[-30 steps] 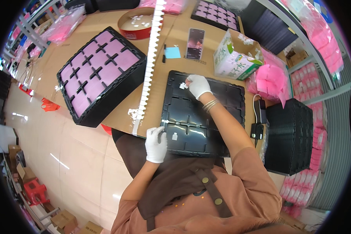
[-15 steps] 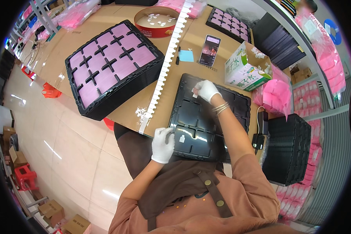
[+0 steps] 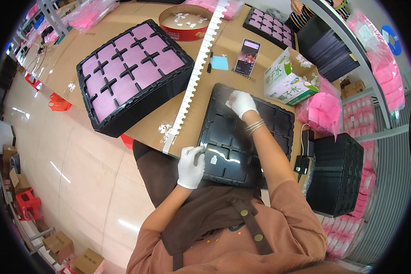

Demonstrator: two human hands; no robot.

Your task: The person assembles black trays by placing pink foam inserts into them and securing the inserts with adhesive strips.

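Observation:
In front of me lies a black plastic tray (image 3: 242,145) with several square compartments and a shiny surface. My right hand (image 3: 243,103), in a white glove, is over its far left compartment, fingers pinched on a small white piece (image 3: 229,104) that is partly hidden. My left hand (image 3: 190,168), also gloved in white, is curled at the tray's near left edge with its fingertips against the rim. Beside it, a white bottle-shaped piece (image 3: 213,160) lies flat in the near left compartment.
A deep black tray stack (image 3: 146,107) topped with pink sheets stands left of a white notched strip (image 3: 192,82). Beyond are a round red tin (image 3: 182,34) with white bits, a phone (image 3: 246,57), blue notes (image 3: 219,63) and a carton (image 3: 287,86). Black trays (image 3: 335,176) are stacked at right.
My right hand has shifted slightly up and left over the far left compartment. My left hand stays at the tray edge. Another person's striped sleeve and hand have come further into view at the back.

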